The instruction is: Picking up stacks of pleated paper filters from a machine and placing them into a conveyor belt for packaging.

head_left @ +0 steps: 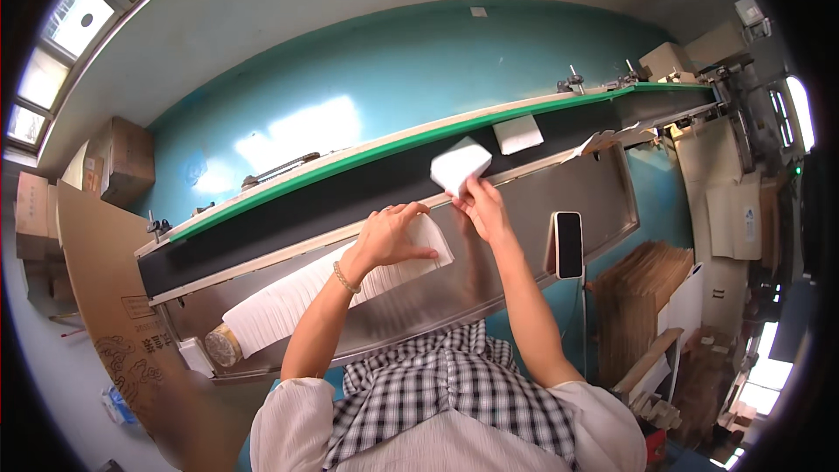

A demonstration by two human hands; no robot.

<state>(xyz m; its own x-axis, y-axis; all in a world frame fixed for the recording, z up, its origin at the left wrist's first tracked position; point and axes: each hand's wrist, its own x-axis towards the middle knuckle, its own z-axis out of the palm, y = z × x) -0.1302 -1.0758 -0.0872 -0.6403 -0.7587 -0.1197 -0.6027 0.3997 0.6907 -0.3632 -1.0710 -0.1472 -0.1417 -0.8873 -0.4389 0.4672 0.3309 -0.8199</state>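
Note:
A long row of thin white sheets or flat cartons (293, 304), packed upright against one another, lies slantwise on the metal tray. My left hand (384, 238) rests over its right end, thumb and fingers spread apart across the top. My right hand (482, 212) pinches a white packet or small box (461, 166) by its near lower edge, holding it tilted over the near side of the black conveyor belt (350, 182). A second white packet (519, 134) lies on the belt just to the right. Its contents cannot be seen.
A green rail (350, 156) runs along the belt's far side. Right of my right forearm, a phone (569, 245) stands on a holder by the metal tray (542, 201). Stacked brown cardboard (642, 288) lies at right. A large cardboard sheet (105, 271) stands at left.

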